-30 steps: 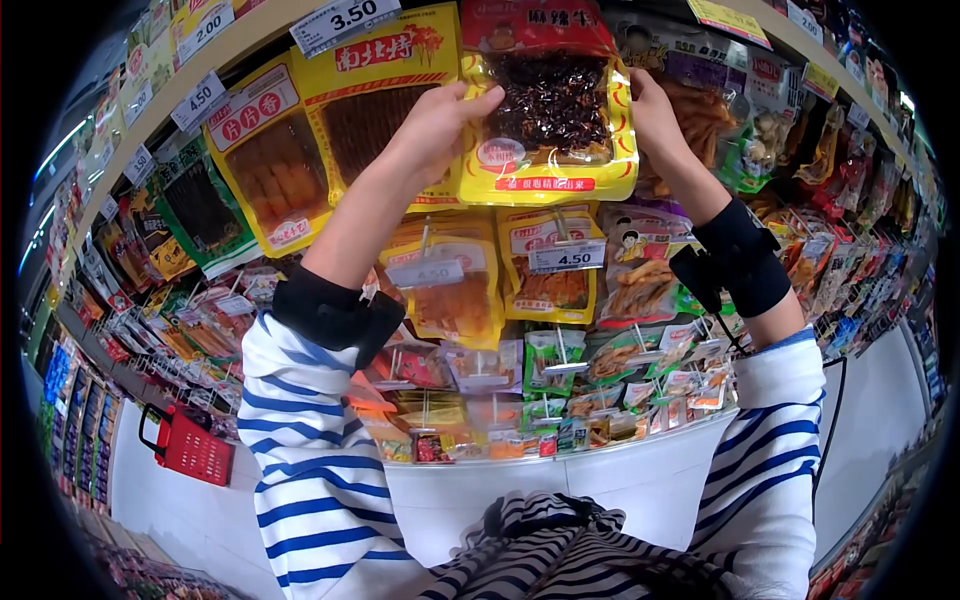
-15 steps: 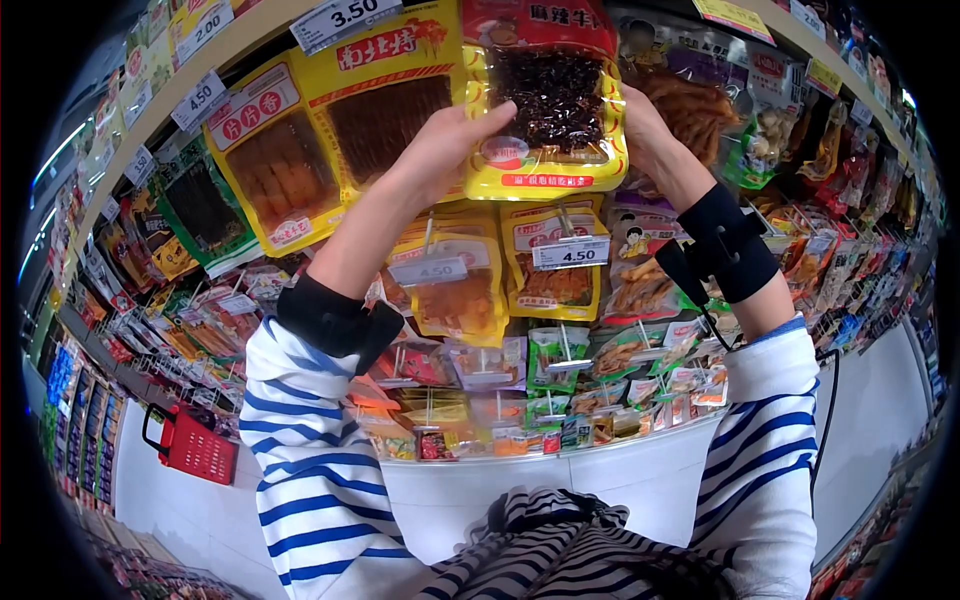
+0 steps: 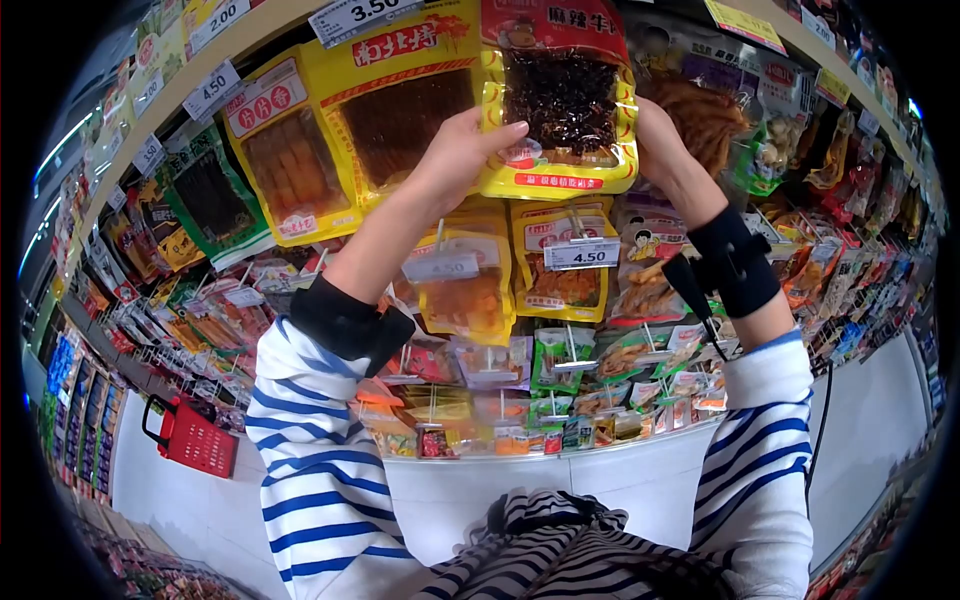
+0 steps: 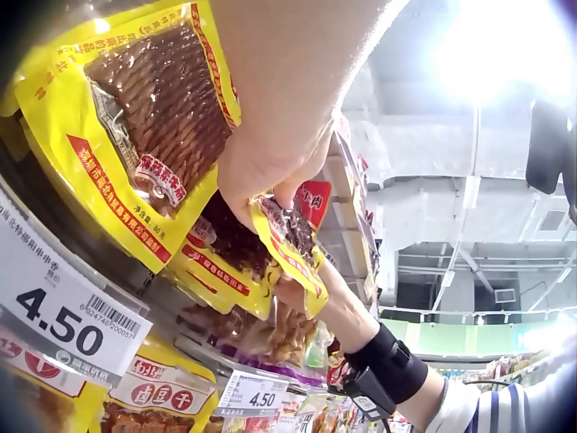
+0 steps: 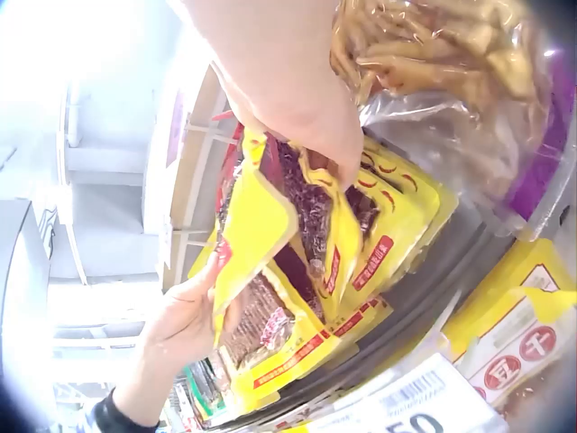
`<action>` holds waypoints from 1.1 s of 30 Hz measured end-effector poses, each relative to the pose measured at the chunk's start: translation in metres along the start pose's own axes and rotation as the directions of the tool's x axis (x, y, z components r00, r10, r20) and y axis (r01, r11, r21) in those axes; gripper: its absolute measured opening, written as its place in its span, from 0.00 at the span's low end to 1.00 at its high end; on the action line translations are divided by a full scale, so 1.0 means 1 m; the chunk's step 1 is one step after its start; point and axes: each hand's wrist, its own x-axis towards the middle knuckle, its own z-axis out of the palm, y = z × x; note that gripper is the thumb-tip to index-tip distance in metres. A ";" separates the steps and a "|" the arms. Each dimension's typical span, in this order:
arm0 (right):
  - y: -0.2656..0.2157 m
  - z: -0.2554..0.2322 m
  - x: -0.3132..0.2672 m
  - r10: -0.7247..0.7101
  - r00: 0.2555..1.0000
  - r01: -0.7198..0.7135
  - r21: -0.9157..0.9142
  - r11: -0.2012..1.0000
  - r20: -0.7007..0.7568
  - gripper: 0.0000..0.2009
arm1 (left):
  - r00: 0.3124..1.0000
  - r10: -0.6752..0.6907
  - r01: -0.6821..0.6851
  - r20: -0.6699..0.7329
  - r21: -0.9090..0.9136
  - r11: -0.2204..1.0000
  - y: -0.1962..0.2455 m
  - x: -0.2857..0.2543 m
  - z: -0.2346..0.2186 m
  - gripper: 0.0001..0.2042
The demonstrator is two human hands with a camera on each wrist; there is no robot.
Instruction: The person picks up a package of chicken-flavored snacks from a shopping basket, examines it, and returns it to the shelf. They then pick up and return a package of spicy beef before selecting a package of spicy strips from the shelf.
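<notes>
A flat red-and-yellow snack packet (image 3: 560, 105) with dark, glossy pieces behind its clear window is held up in front of the top row of hanging packets. My left hand (image 3: 462, 145) grips its left edge, with the thumb lying across the front. At the opposite edge my right hand (image 3: 662, 145) holds on, its fingers largely hidden behind the packet. In the left wrist view the packet (image 4: 290, 242) shows narrow and tilted between both hands. The right wrist view shows its yellow side (image 5: 260, 216) close beside similar hanging packets (image 5: 397, 236).
Yellow packets (image 3: 400, 115) hang left of the held one, and a clear bag of brownish food (image 3: 700, 115) hangs right. Price tags (image 3: 583, 254) stick out on hooks below. A shelf rail (image 3: 270, 30) runs along the top. A red basket (image 3: 197, 440) stands on the floor at left.
The packet looks slightly smaller, a little nearer the shelf, with both hands still holding it. The head view has shifted a little, so the shelf sits farther right.
</notes>
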 end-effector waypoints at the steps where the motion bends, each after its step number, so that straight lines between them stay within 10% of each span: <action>1: 0.000 0.000 -0.011 -0.053 0.999 0.053 0.025 0.998 -0.015 0.14 | 1.000 0.010 -0.009 -0.014 0.022 1.000 0.000 0.000 0.000 0.11; 9: 0.005 0.005 -0.110 -0.421 0.904 0.410 -0.127 0.903 -0.073 0.17 | 0.995 0.077 -0.073 -0.058 0.070 0.995 -0.022 0.027 -0.005 0.09; 33: 0.052 -0.010 -0.225 -0.062 0.998 0.061 0.042 0.997 0.018 0.20 | 0.840 0.332 -0.175 -0.429 0.365 0.914 0.004 -0.026 -0.004 0.12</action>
